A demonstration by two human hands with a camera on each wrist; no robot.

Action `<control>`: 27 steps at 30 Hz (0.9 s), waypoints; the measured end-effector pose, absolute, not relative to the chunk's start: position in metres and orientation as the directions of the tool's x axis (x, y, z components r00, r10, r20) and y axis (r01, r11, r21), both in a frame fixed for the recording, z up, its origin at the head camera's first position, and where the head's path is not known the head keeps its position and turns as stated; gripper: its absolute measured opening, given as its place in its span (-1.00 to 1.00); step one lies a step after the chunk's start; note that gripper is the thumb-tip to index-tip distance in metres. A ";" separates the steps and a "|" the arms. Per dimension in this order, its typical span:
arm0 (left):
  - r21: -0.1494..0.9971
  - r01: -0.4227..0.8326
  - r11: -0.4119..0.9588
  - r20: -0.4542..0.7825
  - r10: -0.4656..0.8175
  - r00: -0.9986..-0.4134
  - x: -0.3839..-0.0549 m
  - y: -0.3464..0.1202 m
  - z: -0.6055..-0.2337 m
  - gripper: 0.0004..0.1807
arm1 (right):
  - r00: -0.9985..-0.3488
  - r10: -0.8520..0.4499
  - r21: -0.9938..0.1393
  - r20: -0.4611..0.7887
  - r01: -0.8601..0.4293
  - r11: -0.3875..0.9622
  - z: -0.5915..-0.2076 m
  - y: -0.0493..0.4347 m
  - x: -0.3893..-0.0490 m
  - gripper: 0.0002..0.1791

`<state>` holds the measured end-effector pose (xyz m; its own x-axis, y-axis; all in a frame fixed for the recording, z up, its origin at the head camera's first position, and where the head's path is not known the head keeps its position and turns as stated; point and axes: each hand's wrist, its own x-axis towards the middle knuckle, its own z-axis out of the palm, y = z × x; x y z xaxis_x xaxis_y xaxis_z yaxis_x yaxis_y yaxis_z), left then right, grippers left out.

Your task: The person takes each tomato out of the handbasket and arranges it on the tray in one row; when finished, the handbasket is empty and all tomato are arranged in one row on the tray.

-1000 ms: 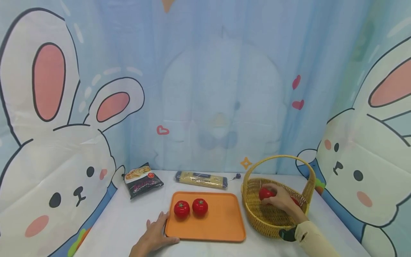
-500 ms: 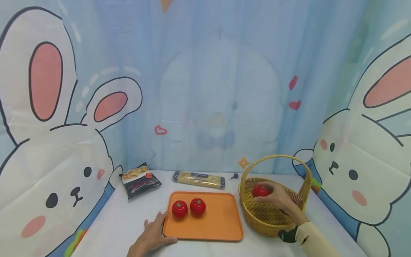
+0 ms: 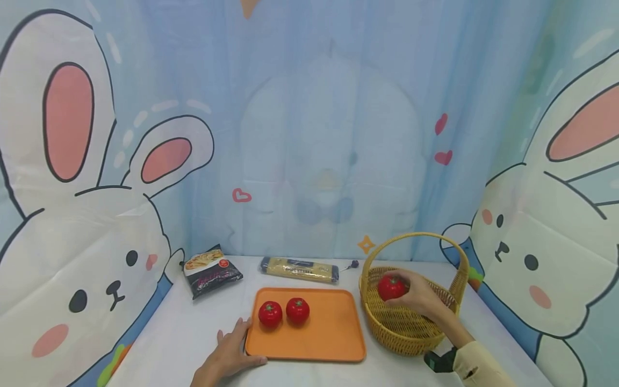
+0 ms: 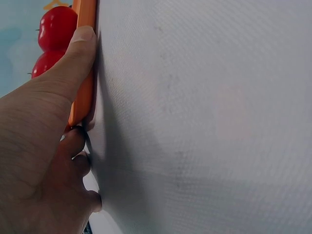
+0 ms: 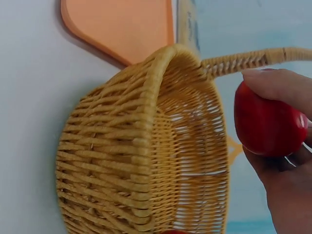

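Observation:
My right hand (image 3: 417, 294) grips a red tomato (image 3: 390, 288) between thumb and fingers. In the right wrist view this tomato (image 5: 268, 122) is raised past the rim of the wicker basket (image 5: 146, 146), close to its handle. A sliver of something red (image 5: 173, 232) shows inside the basket at that view's bottom edge. On the orange tray (image 3: 333, 328) sit two tomatoes, one left (image 3: 270, 314) and one right (image 3: 297, 311). My left hand (image 3: 227, 352) rests at the tray's near left corner, thumb (image 4: 83, 41) along the front rim, fingers spread against the left side.
Behind the tray lies a long yellow packet (image 3: 300, 270) with dark ends. A dark snack bag (image 3: 213, 271) lies at the back left. The basket's tall arched handle (image 3: 416, 235) rises above my right hand. A rabbit-print curtain (image 3: 329, 134) encloses the table.
The right hand has lifted the tomato from inside the basket, moving it up and slightly left. The head view has shifted a little. The left hand stays at the tray's corner.

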<state>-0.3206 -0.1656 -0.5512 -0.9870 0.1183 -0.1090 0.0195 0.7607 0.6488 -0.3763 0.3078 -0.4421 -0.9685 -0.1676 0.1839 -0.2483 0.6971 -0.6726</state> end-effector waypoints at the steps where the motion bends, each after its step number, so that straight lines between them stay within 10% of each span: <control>1: 0.650 0.023 0.759 -0.106 0.121 -0.987 -0.321 -0.166 -0.551 0.23 | -0.965 -0.178 -0.666 0.190 -0.260 0.699 -0.440 0.307 -0.374 -0.16; 27: 0.654 0.037 0.756 -0.092 0.128 -0.987 -0.320 -0.167 -0.551 0.19 | -0.910 -0.370 -0.693 0.187 -0.389 0.607 -0.438 0.243 -0.365 -0.18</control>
